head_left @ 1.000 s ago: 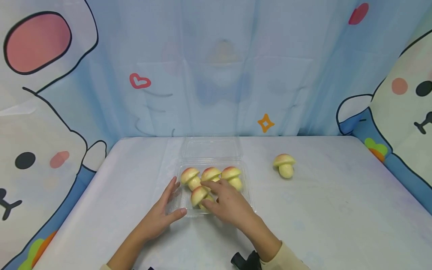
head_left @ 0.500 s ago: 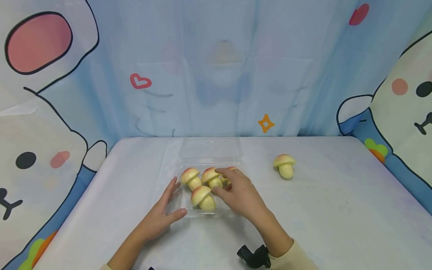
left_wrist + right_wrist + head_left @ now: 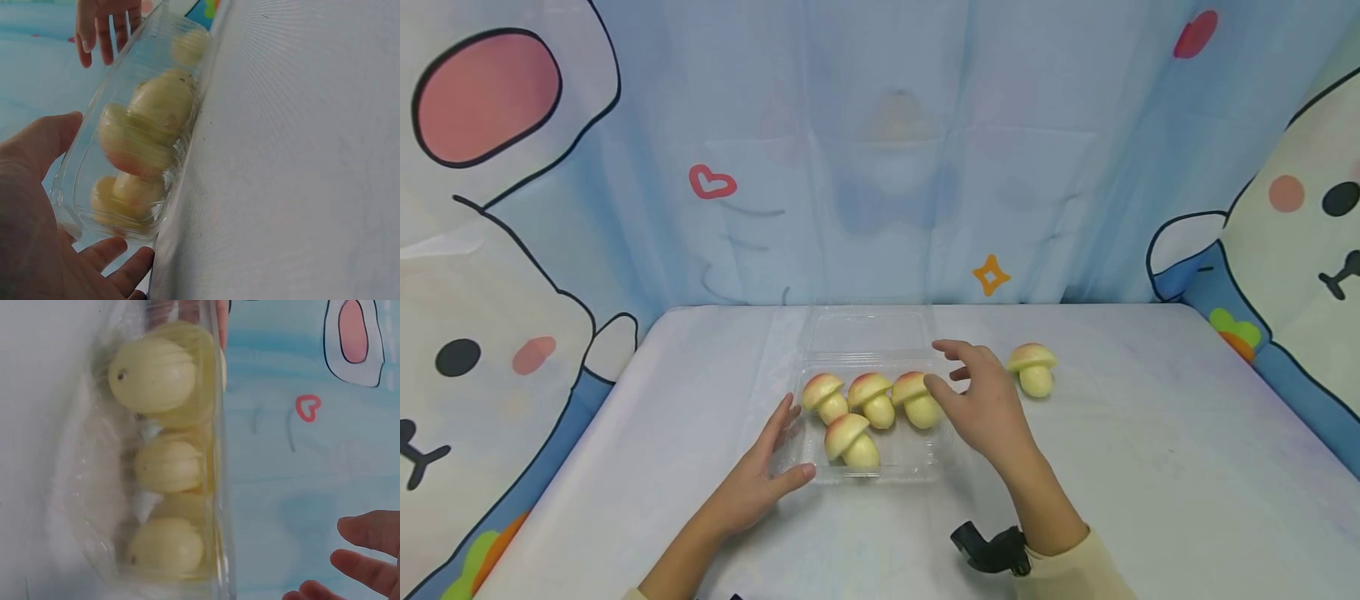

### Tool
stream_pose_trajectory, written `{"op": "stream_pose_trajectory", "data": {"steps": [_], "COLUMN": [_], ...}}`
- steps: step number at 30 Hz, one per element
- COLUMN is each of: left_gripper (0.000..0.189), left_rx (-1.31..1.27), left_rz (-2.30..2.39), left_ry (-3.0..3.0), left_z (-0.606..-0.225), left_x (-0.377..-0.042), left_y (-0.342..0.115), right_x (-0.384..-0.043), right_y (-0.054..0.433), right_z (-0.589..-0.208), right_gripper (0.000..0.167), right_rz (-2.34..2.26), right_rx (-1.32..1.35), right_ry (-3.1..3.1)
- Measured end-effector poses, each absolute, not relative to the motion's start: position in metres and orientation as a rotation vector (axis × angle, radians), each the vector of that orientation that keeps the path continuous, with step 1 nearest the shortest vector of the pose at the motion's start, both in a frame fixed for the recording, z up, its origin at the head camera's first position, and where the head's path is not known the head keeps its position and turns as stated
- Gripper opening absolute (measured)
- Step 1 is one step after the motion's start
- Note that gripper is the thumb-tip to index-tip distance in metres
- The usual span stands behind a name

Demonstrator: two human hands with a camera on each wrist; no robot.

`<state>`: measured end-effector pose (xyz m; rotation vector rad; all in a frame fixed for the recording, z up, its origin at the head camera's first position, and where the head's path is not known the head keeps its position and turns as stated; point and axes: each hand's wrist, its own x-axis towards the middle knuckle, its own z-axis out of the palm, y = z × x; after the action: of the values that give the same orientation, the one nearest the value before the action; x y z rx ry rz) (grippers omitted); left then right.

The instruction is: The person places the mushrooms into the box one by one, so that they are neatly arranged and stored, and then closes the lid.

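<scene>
A clear plastic clamshell box (image 3: pixel 910 457), lid folded back, holds several mushroom-shaped pieces: three in the back row and one front-left mushroom (image 3: pixel 852 440). They have pale yellow stems and reddish-yellow caps. My left hand (image 3: pixel 756 487) rests at the box's left side, thumb by the front corner and fingers extended along the side; the left wrist view shows thumb and fingers spread around that end. Over the box's right edge hovers my right hand (image 3: pixel 988 412), fingers loosely bent and holding nothing. Just beyond it, a lone mushroom (image 3: pixel 1032 369) stands on the table.
The box's raised lid (image 3: pixel 871 329) leans toward the back edge of the white-covered table (image 3: pixel 1150 450). A blue cartoon curtain (image 3: pixel 880 208) hangs behind. A black wrist camera (image 3: pixel 992 550) sits on my right wrist.
My right hand has let go of the front mushroom, which now sits tilted in the box, and moved right and back toward the lone mushroom. My left hand has stayed put.
</scene>
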<state>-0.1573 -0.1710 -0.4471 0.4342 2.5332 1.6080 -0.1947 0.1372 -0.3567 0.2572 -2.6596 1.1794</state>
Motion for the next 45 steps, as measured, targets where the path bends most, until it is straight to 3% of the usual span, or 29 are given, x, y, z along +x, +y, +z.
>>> {"op": "stream_pose_trajectory", "data": {"steps": [24,32,45], "left_gripper": [0.096,0.097,0.096], "left_rx": [0.454,0.446,0.435], "left_rz": [1.613,1.612,1.607], "left_ry": [2.527,2.523,2.537], "left_z": [-0.447,-0.446,-0.447], "left_x": [-0.157,-0.157,-0.157], "left_y": [-0.170,-0.170,-0.170], "right_x": [-0.209,-0.220,-0.234], "right_y": [0.183,0.200,0.215], "right_z": [-0.353,-0.367,-0.403], "right_gripper": [0.053,0.062,0.071], "right_rz": [1.172,1.210,1.226], "right_rx": [-0.068,-0.260,-0.326], "right_ry": [-2.489,-2.496,-2.484]}}
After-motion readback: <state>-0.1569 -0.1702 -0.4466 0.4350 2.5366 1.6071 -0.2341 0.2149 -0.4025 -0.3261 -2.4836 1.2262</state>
